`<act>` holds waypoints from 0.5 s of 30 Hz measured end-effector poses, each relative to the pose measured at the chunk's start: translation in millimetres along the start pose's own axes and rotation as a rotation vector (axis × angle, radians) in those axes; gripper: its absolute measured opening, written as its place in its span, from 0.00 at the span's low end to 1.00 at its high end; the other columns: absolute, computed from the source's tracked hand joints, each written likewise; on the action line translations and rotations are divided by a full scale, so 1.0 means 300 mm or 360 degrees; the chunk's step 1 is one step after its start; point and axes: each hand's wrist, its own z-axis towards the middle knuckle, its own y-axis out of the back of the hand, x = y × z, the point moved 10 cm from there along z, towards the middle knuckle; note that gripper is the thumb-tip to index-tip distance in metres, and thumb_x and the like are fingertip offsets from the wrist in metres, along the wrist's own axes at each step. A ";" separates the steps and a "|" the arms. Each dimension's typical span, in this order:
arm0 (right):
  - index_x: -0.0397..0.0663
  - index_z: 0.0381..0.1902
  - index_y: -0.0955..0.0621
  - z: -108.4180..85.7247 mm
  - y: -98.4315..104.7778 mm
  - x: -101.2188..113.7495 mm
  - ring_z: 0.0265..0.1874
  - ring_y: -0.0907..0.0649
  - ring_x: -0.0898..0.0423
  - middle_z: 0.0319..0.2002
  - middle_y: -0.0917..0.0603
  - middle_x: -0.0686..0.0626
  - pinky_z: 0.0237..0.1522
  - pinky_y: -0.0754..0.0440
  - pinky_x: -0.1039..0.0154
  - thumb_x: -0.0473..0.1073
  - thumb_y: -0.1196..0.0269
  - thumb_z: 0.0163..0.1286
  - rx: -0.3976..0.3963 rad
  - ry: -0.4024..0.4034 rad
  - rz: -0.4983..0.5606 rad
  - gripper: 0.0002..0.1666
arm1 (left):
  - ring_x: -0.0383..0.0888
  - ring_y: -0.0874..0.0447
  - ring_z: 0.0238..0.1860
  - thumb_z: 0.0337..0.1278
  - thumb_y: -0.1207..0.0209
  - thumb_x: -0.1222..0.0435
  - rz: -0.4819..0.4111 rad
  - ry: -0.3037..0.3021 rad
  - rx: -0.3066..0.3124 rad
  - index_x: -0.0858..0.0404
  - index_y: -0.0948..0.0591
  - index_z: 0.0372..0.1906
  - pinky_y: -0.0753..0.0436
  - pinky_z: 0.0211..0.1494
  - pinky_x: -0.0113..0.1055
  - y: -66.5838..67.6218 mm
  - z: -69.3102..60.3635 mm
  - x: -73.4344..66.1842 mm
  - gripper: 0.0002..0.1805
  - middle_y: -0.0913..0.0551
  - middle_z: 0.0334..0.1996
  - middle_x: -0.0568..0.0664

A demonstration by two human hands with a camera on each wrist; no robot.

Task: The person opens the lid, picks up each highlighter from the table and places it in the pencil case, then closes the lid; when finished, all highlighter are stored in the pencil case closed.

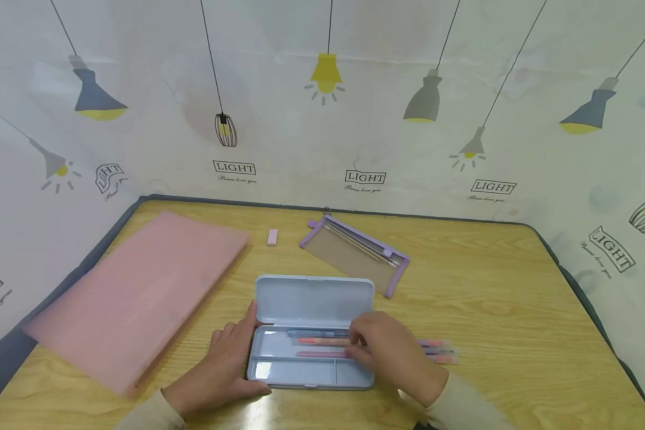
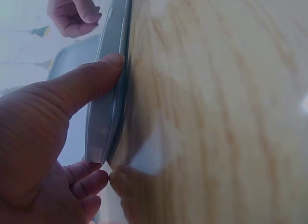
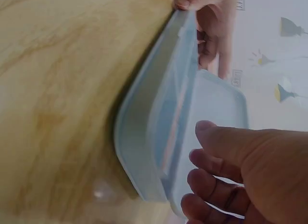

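A light blue pencil case (image 1: pixel 292 373) lies with its lid (image 1: pixel 314 298) raised on the wooden table. My left hand (image 1: pixel 223 361) grips its left end, the thumb (image 2: pixel 98 79) along the front wall and the fingers around the corner. Inside, in the long back compartment, lie a blue pen (image 1: pixel 306 332), an orange-pink pen (image 1: pixel 314 341) and a pink pen (image 1: pixel 317 354). Over the right part of the case hovers my right hand (image 1: pixel 389 352), its fingers loosely bent. No pen shows between thumb and fingers (image 3: pixel 211 190) in the right wrist view.
Several pens (image 1: pixel 441 351) lie on the table right of the case, partly behind my right hand. A purple-edged mesh pouch (image 1: pixel 349 254) with slim sticks lies behind the lid. To the left are a small eraser (image 1: pixel 272 237) and a large pink folder (image 1: pixel 145 292).
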 end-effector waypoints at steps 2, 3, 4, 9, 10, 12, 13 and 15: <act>0.58 0.24 0.23 -0.014 0.022 -0.036 0.24 0.31 0.65 0.22 0.27 0.62 0.28 0.30 0.69 0.49 0.29 0.60 0.0046 -0.0105 0.0072 0.12 | 0.42 0.33 0.50 0.30 0.24 0.42 0.0005 -0.0006 -0.0008 0.69 0.60 0.78 0.40 0.50 0.37 0.000 0.002 -0.004 0.76 0.26 0.61 0.50; 0.59 0.24 0.22 -0.022 0.034 -0.059 0.24 0.30 0.65 0.22 0.27 0.62 0.27 0.30 0.69 0.49 0.30 0.61 0.0074 -0.0169 0.0114 0.12 | 0.42 0.33 0.50 0.29 0.24 0.43 0.0002 -0.0007 -0.0010 0.69 0.60 0.78 0.40 0.50 0.37 0.000 0.004 -0.005 0.76 0.26 0.61 0.50; 0.59 0.24 0.22 -0.032 0.048 -0.084 0.24 0.30 0.65 0.23 0.26 0.62 0.27 0.30 0.69 0.49 0.31 0.62 0.0098 -0.0222 0.0148 0.11 | 0.42 0.33 0.50 0.29 0.24 0.43 -0.0001 -0.0011 -0.0015 0.69 0.59 0.78 0.40 0.50 0.37 0.001 0.005 -0.007 0.76 0.26 0.61 0.50; 0.55 0.31 0.20 -0.089 0.100 -0.236 0.23 0.28 0.64 0.25 0.24 0.59 0.27 0.29 0.67 0.50 0.34 0.65 0.0195 -0.0410 0.0328 0.08 | 0.43 0.33 0.51 0.30 0.24 0.43 -0.0021 -0.0001 -0.0006 0.68 0.59 0.78 0.40 0.50 0.38 -0.002 0.008 -0.008 0.76 0.26 0.61 0.49; 0.54 0.32 0.20 -0.100 0.105 -0.267 0.23 0.28 0.64 0.25 0.23 0.58 0.27 0.29 0.67 0.50 0.34 0.66 0.0211 -0.0428 0.0362 0.09 | 0.43 0.33 0.52 0.29 0.24 0.43 -0.0017 0.0002 -0.0007 0.68 0.59 0.78 0.40 0.51 0.39 -0.003 0.007 -0.007 0.76 0.27 0.61 0.49; 0.52 0.35 0.21 -0.124 0.109 -0.327 0.22 0.28 0.63 0.26 0.23 0.57 0.26 0.29 0.66 0.52 0.35 0.67 0.0248 -0.0470 0.0424 0.11 | 0.43 0.32 0.52 0.29 0.23 0.43 -0.0012 0.0005 -0.0016 0.68 0.58 0.78 0.40 0.51 0.39 -0.002 0.004 -0.004 0.75 0.27 0.61 0.49; 0.51 0.36 0.21 -0.137 0.111 -0.355 0.22 0.28 0.62 0.26 0.23 0.56 0.26 0.29 0.66 0.52 0.36 0.67 0.0270 -0.0500 0.0449 0.12 | 0.43 0.32 0.51 0.28 0.23 0.44 -0.0004 0.0004 -0.0022 0.69 0.58 0.78 0.39 0.51 0.39 -0.001 0.003 -0.004 0.75 0.27 0.61 0.49; 0.50 0.38 0.22 -0.163 0.112 -0.408 0.23 0.28 0.60 0.27 0.24 0.54 0.25 0.30 0.64 0.53 0.36 0.68 0.0304 -0.0558 0.0481 0.14 | 0.43 0.32 0.50 0.28 0.23 0.44 0.0007 0.0002 -0.0031 0.69 0.57 0.77 0.40 0.50 0.39 -0.002 0.002 -0.004 0.75 0.26 0.60 0.49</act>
